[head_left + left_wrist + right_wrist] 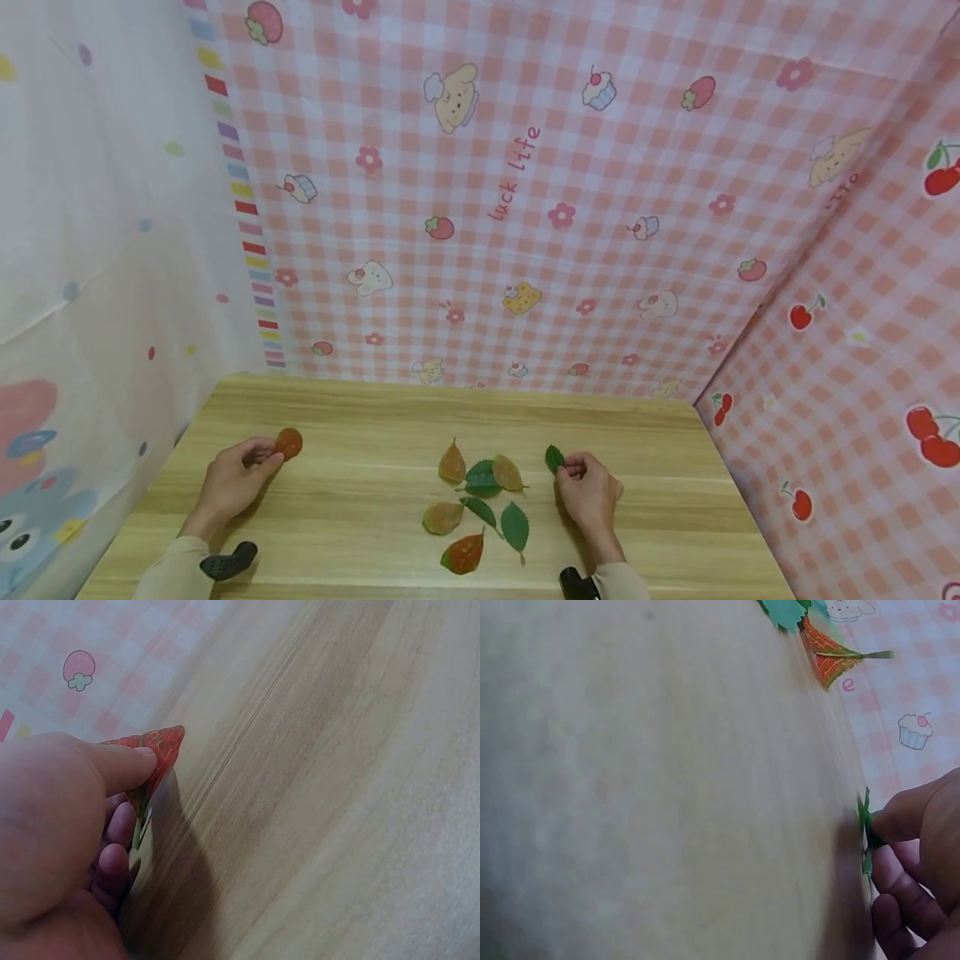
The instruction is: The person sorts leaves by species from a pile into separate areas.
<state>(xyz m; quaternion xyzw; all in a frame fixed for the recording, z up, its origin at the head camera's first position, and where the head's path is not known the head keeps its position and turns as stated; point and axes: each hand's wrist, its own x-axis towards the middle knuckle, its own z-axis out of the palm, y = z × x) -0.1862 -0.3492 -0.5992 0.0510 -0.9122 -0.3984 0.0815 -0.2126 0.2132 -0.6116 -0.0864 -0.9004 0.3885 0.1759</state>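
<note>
At the left of the table, my left hand (234, 479) pinches a red leaf (289, 444) between thumb and fingers. The left wrist view shows the thumb lying across this red leaf (161, 754), its green stem pointing down past the fingers. On the right side, a small dark green leaf (554, 457) is pinched in my right hand (587, 492). The right wrist view has that green leaf (866, 832) nearly edge-on, partly covered by the fingers. Between the hands lie several loose leaves, among them a red-and-green leaf (462, 554) and a toothed green leaf (515, 527).
In the central group, a yellowish leaf (507, 472) overlaps a green leaf (481, 478), with an orange-brown leaf (452, 463) beside them. The wooden table (360, 533) meets a pink checked cloth (480, 350) at its back edge. Black wrist straps (229, 562) show on both forearms.
</note>
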